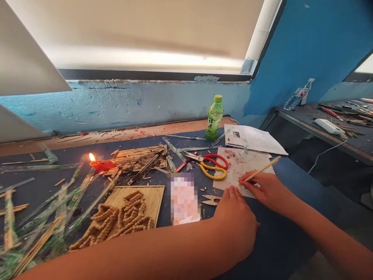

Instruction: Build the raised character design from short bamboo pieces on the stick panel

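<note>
My right hand (266,188) grips a thin pale wooden stick (266,166) like a pen, its upper end pointing up and to the right. That hand rests over a stained sheet of paper (230,177). My left hand (234,219) lies at the paper's near edge, fingers stretched forward and close together; its thumb side is partly hidden. Beside it, small thread snips (210,200) show only their blades, the rest being behind the hand. Scissors with red and yellow handles (214,166) lie partly on the paper.
A lit red candle (100,165) burns at left, near a scorched stick mat (136,158) and plastic wrappers (62,206). Closer stands a stick panel (157,194) bearing ridged brown pieces (128,212). A green tea bottle (214,118) and open book (253,140) are behind the paper.
</note>
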Demonstrator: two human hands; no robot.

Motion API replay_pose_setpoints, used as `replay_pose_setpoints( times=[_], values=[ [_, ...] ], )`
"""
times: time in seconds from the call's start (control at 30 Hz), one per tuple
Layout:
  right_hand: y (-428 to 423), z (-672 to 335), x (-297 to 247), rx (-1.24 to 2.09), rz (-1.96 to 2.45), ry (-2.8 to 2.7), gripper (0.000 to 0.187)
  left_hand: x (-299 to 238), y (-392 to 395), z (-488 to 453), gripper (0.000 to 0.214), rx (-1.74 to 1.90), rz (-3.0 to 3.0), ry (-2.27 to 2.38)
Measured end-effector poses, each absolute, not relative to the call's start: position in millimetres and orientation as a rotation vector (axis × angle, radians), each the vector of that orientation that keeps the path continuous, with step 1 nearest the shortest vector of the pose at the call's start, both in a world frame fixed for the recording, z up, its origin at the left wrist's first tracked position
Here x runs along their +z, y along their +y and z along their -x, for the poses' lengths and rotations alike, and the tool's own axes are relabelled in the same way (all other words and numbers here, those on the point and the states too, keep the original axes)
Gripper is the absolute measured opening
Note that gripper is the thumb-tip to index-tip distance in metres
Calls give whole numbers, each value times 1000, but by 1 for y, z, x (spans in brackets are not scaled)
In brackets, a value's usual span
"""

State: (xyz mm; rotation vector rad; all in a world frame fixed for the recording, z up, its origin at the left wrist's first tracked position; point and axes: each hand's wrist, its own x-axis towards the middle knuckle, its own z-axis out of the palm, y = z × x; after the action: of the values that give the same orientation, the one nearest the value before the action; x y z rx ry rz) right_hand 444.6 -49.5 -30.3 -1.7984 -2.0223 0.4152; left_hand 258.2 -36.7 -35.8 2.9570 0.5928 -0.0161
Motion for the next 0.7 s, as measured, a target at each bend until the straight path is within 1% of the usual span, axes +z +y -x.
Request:
replay_pose_setpoints(
  times=[0.27,0.37,0.5,0.7],
  values=[
    [-52,-452,-37,227,1836,-2012,23,-39,-36,-261,60,-2,-2984,565],
    [-53,-453,-37,223,1834,-2047,23,-38,-35,-260,61,11,-2985,564],
    [-55,-456,-36,136,1895,-1987,25,-38,-34,-257,61,16,-2983,558],
    [-55,-455,-39,164,1865,-2020,22,-39,-34,-259,61,-9,-2968,542]
  ],
)
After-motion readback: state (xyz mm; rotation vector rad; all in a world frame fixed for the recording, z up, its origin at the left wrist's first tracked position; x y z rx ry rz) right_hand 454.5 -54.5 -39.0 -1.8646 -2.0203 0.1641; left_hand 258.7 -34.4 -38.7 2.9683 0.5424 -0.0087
